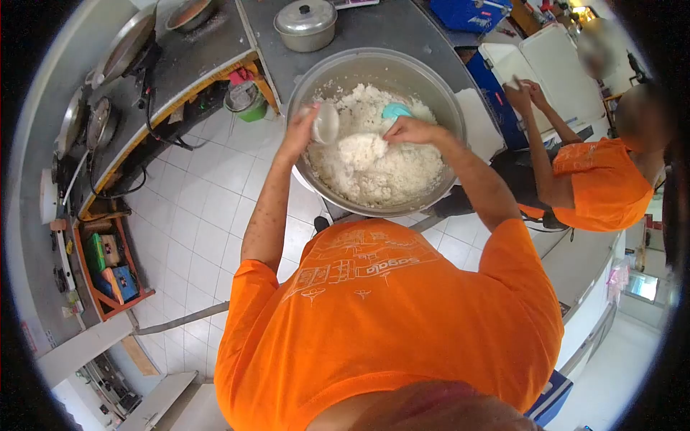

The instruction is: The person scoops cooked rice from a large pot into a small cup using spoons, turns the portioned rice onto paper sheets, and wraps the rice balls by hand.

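A big round metal pot (455, 108) full of white cooked rice (402, 172) stands in front of me. My left hand (302, 131) is closed on a small whitish bowl (326, 123), tilted over the left part of the rice. Over the middle, my right hand (415, 132) is closed with its fingertips at a rice-covered scoop (361, 150), whose shape is mostly hidden under a mound of grains. A turquoise piece (396, 110), perhaps a cup or bowl, lies against the rice just beyond my right fingers.
A lidded metal pot (305, 27) sits on the dark counter behind. Pans (126, 47) line the left counter. At right, a co-worker in an orange shirt (596, 179) has both hands by an open cooler (507, 68). A green bucket (248, 104) is below the counter.
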